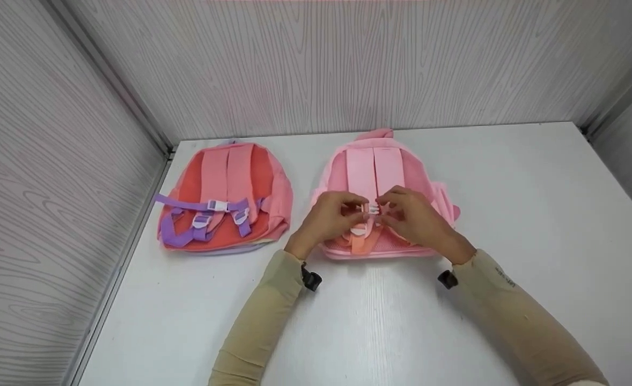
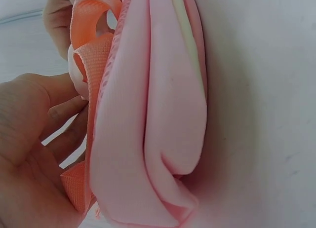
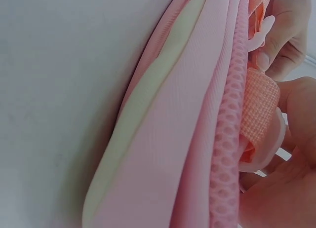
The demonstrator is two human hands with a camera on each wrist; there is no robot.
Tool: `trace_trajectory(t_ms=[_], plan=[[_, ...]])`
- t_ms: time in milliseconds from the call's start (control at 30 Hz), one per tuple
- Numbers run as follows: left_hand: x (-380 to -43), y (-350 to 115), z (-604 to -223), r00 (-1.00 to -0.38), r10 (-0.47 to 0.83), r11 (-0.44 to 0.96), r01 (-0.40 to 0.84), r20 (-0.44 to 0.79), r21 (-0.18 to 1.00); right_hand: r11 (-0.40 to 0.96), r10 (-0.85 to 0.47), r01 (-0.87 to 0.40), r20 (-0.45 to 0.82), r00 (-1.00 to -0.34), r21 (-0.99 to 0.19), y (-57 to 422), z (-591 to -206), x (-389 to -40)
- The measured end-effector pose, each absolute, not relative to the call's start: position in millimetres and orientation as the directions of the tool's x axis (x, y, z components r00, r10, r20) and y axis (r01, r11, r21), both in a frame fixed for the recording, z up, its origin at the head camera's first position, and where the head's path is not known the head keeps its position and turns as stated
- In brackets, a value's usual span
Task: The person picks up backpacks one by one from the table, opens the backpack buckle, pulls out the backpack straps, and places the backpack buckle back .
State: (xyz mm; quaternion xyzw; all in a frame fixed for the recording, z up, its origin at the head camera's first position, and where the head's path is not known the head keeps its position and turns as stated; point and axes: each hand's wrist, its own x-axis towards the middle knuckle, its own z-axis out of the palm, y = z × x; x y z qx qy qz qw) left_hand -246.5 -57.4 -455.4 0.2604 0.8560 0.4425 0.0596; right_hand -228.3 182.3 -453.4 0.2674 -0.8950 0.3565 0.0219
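A pink backpack (image 1: 337,179) lies with its shoulder straps facing up. Over the middle of it is a small white plastic buckle (image 1: 373,209), held between the two hands. My left hand (image 1: 324,219) pinches the buckle's left side between thumb and fingers. From the other side, my right hand (image 1: 418,217) pinches its right end, fingertips close to those of the left. Orange webbing (image 2: 98,60) hangs beside the left hand in the left wrist view. In the right wrist view, a pale plastic strap adjuster (image 3: 277,144) with orange webbing sits by the right palm. Fingers partly hide the buckle.
To the left lies a second backpack (image 1: 281,198), coral and pink, with purple straps (image 1: 176,236) and a white buckle (image 1: 218,206) across it. Both bags are on a white table (image 1: 369,321), with grey wood-grain panels (image 1: 316,64) behind and at the sides.
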Motion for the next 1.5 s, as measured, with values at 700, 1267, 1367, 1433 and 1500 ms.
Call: trace_trajectory(t_ms=[700, 1267, 1367, 1433, 1500], plan=[[-245.9, -55.9, -455.7, -0.855, 0.495, 0.470, 0.413, 0.154, 0.781, 0.603, -0.465, -0.490, 0.222, -0.857, -0.630, 174.5, -450.2, -229.0], [-247.2, -59.4, -454.1, -0.840, 0.524, 0.438, 0.406, 0.139, 0.802, 0.588, -0.467, -0.542, 0.295, -0.833, -0.601, 173.3, -453.2, -231.0], [-248.0, -60.2, -450.6, -0.844, 0.524, 0.467, 0.395, 0.113, 0.791, 0.587, -0.460, -0.539, 0.299, -0.836, -0.603, 173.6, -452.5, -230.7], [-249.2, -60.8, -448.4, -0.843, 0.529, 0.486, 0.393, 0.095, 0.780, 0.591, -0.456, -0.533, 0.294, -0.840, -0.606, 173.7, -452.4, -230.8], [-250.8, -61.2, -446.5, -0.840, 0.537, 0.502, 0.390, 0.075, 0.772, 0.592, -0.451, -0.525, 0.288, -0.845, -0.611, 174.0, -452.4, -230.9]])
